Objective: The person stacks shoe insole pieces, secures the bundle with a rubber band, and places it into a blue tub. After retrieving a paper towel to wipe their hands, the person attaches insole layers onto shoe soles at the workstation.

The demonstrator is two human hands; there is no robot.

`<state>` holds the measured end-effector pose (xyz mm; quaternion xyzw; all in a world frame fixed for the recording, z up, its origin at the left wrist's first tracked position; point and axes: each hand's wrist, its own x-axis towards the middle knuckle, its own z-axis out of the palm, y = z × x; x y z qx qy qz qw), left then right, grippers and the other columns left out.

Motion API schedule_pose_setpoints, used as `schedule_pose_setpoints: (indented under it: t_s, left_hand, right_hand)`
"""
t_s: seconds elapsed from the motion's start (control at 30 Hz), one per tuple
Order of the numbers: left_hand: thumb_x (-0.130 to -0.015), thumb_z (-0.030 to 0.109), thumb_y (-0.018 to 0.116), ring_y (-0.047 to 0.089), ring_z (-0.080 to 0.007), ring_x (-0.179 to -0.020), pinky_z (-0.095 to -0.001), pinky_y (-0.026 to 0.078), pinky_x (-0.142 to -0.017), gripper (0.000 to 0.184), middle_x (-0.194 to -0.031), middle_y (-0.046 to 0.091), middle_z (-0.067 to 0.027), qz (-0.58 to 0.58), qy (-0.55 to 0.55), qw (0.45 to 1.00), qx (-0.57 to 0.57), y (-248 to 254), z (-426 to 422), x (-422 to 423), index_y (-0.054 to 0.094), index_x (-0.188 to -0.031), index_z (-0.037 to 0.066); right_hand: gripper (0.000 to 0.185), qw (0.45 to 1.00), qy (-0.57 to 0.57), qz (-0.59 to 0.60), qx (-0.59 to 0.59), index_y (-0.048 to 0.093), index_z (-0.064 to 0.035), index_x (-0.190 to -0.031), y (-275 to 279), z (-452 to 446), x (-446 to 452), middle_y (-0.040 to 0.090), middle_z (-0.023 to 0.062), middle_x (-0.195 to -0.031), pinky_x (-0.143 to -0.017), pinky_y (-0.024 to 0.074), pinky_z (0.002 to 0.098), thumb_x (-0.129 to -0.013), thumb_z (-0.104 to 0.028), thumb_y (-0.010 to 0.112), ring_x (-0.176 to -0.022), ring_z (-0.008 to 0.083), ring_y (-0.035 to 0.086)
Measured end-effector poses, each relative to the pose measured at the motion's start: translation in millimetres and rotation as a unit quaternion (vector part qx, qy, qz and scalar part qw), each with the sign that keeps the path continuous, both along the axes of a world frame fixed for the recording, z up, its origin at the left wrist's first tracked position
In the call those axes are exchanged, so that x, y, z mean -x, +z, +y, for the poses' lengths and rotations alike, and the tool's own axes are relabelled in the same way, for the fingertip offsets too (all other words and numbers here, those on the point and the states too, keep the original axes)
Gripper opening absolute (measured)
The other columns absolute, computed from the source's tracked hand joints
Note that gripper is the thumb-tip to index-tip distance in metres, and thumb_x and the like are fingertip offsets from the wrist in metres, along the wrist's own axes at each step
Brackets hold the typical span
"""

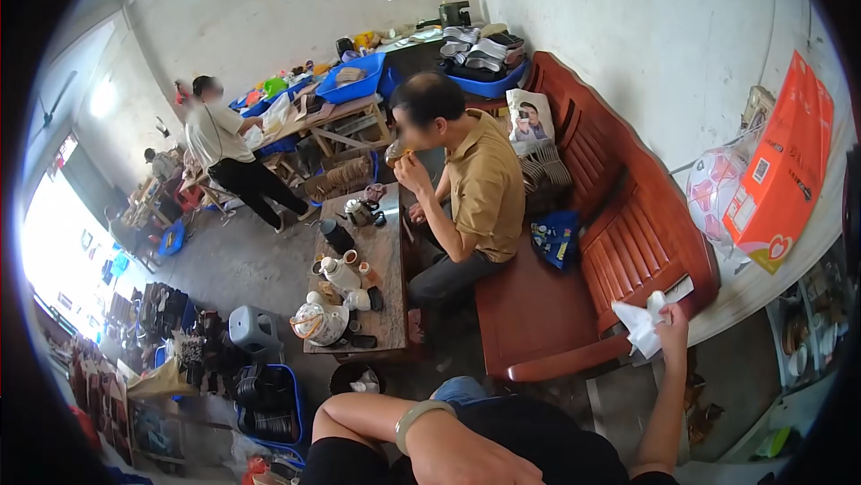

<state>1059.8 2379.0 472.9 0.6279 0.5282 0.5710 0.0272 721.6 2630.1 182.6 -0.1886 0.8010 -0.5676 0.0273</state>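
Note:
My right hand (673, 332) pinches a crumpled white tissue (640, 322) out at arm's length. It is held over the near armrest end of a reddish wooden bench (574, 355). My left hand (471, 454) lies across the front of my dark shirt, with a pale bangle (417, 418) around its wrist. The bottom edge of the view cuts off its fingers, so I cannot see whether it holds anything.
A person in a brown shirt (489, 180) sits on the bench, holding food to the mouth. Before them a low table (392, 261) bears a kettle (320, 319) and a phone. A waste bin (339, 382), a grey stool (256, 331) and an orange bag (785, 162) are nearby. Another person stands farther back.

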Motion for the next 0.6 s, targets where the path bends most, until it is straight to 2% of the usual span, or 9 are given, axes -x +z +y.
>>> schedule_pose_setpoints:
  t_s: [0.1,0.2,0.27,0.3,0.37,0.4,0.43,0.47,0.6]
  left_hand:
    - [-0.097,0.026,0.057,0.051,-0.0313,-0.083,-0.0409,0.04,-0.068,0.019,-0.088,0.058,-0.0095,0.01,-0.006,1.0,0.001,1,5,1,0.065,-0.091,0.01]
    - [-0.098,0.028,0.056,0.052,-0.03,-0.076,-0.0403,0.04,-0.065,0.022,-0.083,0.057,-0.0083,-0.022,-0.008,0.999,-0.048,-9,12,-3,0.065,-0.089,0.009]
    - [-0.098,0.03,0.055,0.053,-0.0296,-0.072,-0.0397,0.04,-0.063,0.027,-0.079,0.058,-0.0085,-0.039,0.016,0.997,-0.071,-21,13,-5,0.063,-0.083,0.008]
    - [-0.098,0.03,0.054,0.054,-0.0299,-0.072,-0.0396,0.041,-0.064,0.03,-0.079,0.058,-0.0091,-0.03,0.029,0.998,-0.055,-25,10,-2,0.061,-0.08,0.008]
    - [-0.1,0.032,0.05,0.06,-0.0325,-0.079,-0.0405,0.044,-0.071,0.036,-0.083,0.06,-0.0126,0.053,0.065,0.992,0.092,-31,-16,15,0.055,-0.076,0.005]
    - [-0.097,0.039,0.054,0.054,-0.0316,-0.065,-0.04,0.041,-0.064,0.039,-0.074,0.056,-0.0088,-0.009,0.1,0.993,0.067,-44,-14,12,0.056,-0.077,0.006]
    - [-0.096,0.04,0.056,0.047,-0.0299,-0.059,-0.0409,0.038,-0.06,0.04,-0.069,0.055,-0.0066,0.015,0.238,0.97,-0.046,-64,-12,11,0.055,-0.072,0.008]
    - [-0.097,0.042,0.053,0.044,-0.0285,-0.057,-0.0405,0.036,-0.058,0.043,-0.066,0.054,-0.0055,-0.056,0.314,0.946,-0.063,-78,-8,7,0.054,-0.068,0.01]
    - [-0.101,0.052,0.034,0.04,-0.0246,-0.054,-0.0368,0.03,-0.054,0.06,-0.058,0.049,-0.0004,-0.03,0.314,0.947,-0.062,-70,-21,10,0.053,-0.061,0.012]
  right_hand:
    - [0.021,0.973,0.085,-0.156,0.147,0.058,-0.0037,-0.09,107,-35,-57,0.059,0.0023,-0.077,-0.07,0.0462,0.0259,-0.069,0.001,0.059,-0.071,0.0103,0.055]
    - [0.018,0.96,0.234,-0.062,0.144,0.062,-0.0007,-0.091,165,-29,-88,0.064,0.0048,-0.084,-0.065,0.0471,0.025,-0.074,-0.001,0.066,-0.072,0.0093,0.059]
    - [0.015,0.895,0.4,-0.018,0.199,0.065,0.0005,-0.091,188,-27,-103,0.067,0.0097,-0.089,-0.064,0.0492,0.0266,-0.076,-0.003,0.068,-0.073,0.0144,0.063]
    - [0.014,0.849,0.479,0.004,0.223,0.067,0.0011,-0.09,193,-29,-107,0.069,0.0121,-0.091,-0.063,0.0503,0.0274,-0.077,-0.004,0.069,-0.074,0.017,0.065]
    - [0.012,0.696,0.694,0.037,0.181,0.07,0.0011,-0.085,210,-52,-106,0.069,0.0159,-0.085,-0.065,0.0529,0.0307,-0.078,-0.008,0.072,-0.075,0.0242,0.068]
    - [0.012,0.614,0.768,0.047,0.173,0.071,0.001,-0.082,222,-65,-111,0.069,0.0171,-0.082,-0.067,0.054,0.0323,-0.078,-0.01,0.072,-0.075,0.0271,0.069]
    - [0.011,0.565,0.801,0.056,0.188,0.069,0.0003,-0.081,242,-80,-134,0.068,0.0168,-0.08,-0.068,0.0541,0.0337,-0.079,-0.011,0.071,-0.075,0.0283,0.068]
    - [0.011,0.513,0.832,0.062,0.202,0.068,-0.0004,-0.081,262,-94,-156,0.067,0.0165,-0.078,-0.069,0.0542,0.0351,-0.079,-0.011,0.071,-0.076,0.0295,0.067]
    - [0.009,0.302,0.929,0.049,0.211,0.058,-0.0039,-0.091,313,-141,-223,0.059,0.016,-0.083,-0.066,0.0509,0.0403,-0.086,-0.008,0.065,-0.079,0.0333,0.062]
